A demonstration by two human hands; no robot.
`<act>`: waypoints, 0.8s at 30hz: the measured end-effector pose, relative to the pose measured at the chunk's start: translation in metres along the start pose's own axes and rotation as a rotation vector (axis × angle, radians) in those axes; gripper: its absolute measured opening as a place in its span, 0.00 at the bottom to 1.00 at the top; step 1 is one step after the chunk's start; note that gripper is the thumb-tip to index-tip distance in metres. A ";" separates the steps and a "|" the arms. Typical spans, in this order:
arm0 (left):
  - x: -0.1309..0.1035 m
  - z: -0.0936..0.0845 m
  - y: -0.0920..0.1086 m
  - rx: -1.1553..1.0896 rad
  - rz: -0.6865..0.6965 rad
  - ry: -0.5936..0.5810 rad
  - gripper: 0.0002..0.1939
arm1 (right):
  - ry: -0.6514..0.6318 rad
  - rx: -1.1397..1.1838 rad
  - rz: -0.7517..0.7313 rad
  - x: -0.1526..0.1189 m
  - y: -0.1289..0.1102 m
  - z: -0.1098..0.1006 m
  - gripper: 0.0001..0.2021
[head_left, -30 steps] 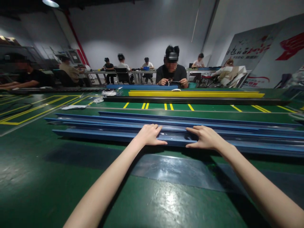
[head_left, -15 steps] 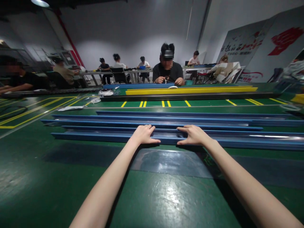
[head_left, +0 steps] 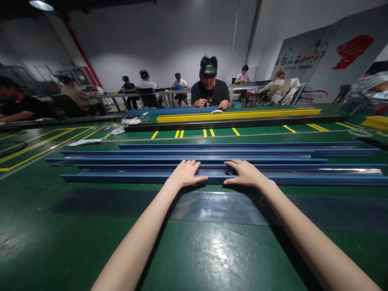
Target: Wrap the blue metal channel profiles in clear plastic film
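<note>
A long blue U-shaped channel [head_left: 121, 178] lies across the green table, its trough facing up. My left hand [head_left: 185, 173] grips it left of its middle, thumb on the near wall and fingers over the far wall. In the same way, my right hand [head_left: 245, 173] holds the channel a short way to the right. Between my hands a short stretch of the trough shows. A clear plastic strip [head_left: 218, 204] lies flat on the table just in front of the channel, under my forearms.
More blue channels [head_left: 188, 153] lie parallel just behind. Farther back are a yellow channel [head_left: 239, 116], a black channel [head_left: 236, 122] and some clear plastic wrapping [head_left: 133, 120]. Opposite me sits a co-worker [head_left: 209, 91], hands raised near the chest; several other people sit at tables behind.
My view has turned slightly, so the scene sits a little farther left and looks more level. Both hands stay on the blue channel, with little visible movement against it.
</note>
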State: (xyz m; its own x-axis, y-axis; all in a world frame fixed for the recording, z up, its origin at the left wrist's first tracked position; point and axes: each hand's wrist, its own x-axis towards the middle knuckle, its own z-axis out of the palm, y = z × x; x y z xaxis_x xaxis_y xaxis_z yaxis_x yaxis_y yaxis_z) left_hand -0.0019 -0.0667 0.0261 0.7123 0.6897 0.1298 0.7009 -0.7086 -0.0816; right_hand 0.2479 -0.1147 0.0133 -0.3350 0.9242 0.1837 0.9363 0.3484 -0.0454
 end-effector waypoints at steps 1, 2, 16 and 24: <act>0.005 0.000 0.009 -0.020 -0.023 -0.013 0.34 | 0.003 0.017 0.003 -0.002 0.005 0.001 0.41; 0.010 0.000 0.020 -0.038 -0.052 -0.015 0.34 | 0.008 0.028 0.007 -0.006 0.011 0.001 0.41; 0.064 0.020 0.099 -0.119 -0.199 0.268 0.22 | 0.244 -0.065 0.220 -0.074 0.062 0.010 0.36; 0.052 0.016 0.081 -0.108 -0.182 0.260 0.21 | 0.261 -0.050 0.151 -0.065 0.048 0.012 0.36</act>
State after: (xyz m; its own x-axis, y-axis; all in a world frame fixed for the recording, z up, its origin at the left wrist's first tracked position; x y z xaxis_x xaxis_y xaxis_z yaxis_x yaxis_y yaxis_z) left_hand 0.0925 -0.0853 0.0101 0.5329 0.7555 0.3811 0.7984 -0.5982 0.0693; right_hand 0.3129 -0.1558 -0.0129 -0.1589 0.8912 0.4248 0.9796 0.1958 -0.0444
